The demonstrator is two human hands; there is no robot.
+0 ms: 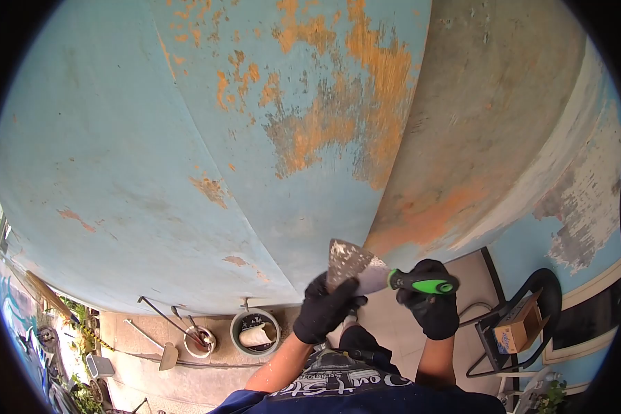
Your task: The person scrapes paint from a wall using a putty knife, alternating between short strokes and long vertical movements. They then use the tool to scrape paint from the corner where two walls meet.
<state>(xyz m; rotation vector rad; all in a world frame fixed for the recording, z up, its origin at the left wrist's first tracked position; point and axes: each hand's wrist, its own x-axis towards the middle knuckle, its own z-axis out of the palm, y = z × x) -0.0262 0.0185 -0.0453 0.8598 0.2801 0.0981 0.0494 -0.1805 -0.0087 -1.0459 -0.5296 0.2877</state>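
Both hands wear black gloves and hold one scraper (pixel 371 274) in front of the body. My right hand (pixel 429 301) is closed round its green and black handle. The fingers of my left hand (pixel 326 308) grip the wide metal blade, which points up and left and carries pale flecks of paint. Beyond the blade stands a light blue wall (pixel 303 228), with orange and grey patches where the paint is gone. The scraper appears apart from the wall.
A grey pot (pixel 278 338) and a white bucket (pixel 199 354) with tools stand on the floor at lower left, near a long-handled tool (pixel 168 357). At lower right, a cardboard box (pixel 519 327) sits on a black-framed chair (pixel 486 343).
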